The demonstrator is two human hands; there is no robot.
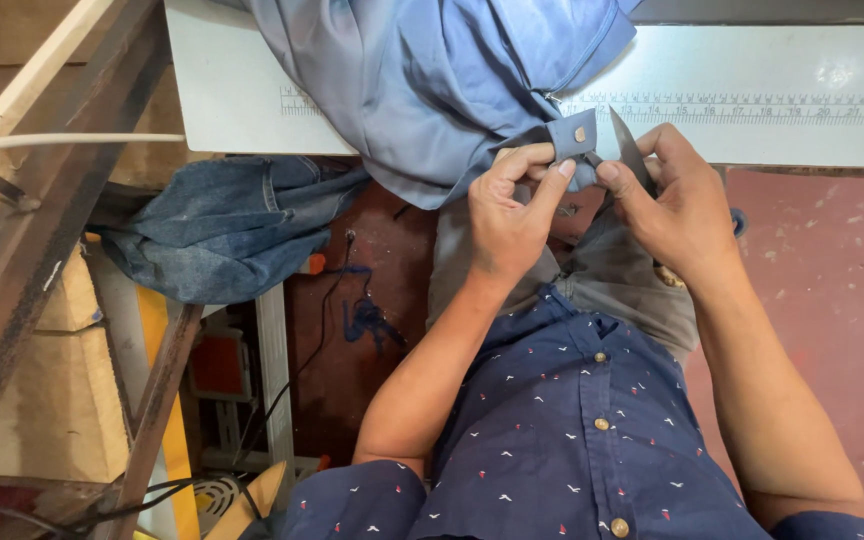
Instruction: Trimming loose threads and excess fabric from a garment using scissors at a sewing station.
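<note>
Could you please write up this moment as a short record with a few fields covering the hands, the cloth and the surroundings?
Left hand: left hand pinches the buttoned tab of the light blue garment.
Right hand: right hand grips the same cloth edge beside the tab, holding small dark snips, it seems.
Surface: white table with a printed ruler strip.
Nearby: folded denim at the left, beside the wooden frame.
Floor: reddish floor.

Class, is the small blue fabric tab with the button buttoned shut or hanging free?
Free: the small blue fabric tab sticks out uncovered, pinched by the left hand.
</note>
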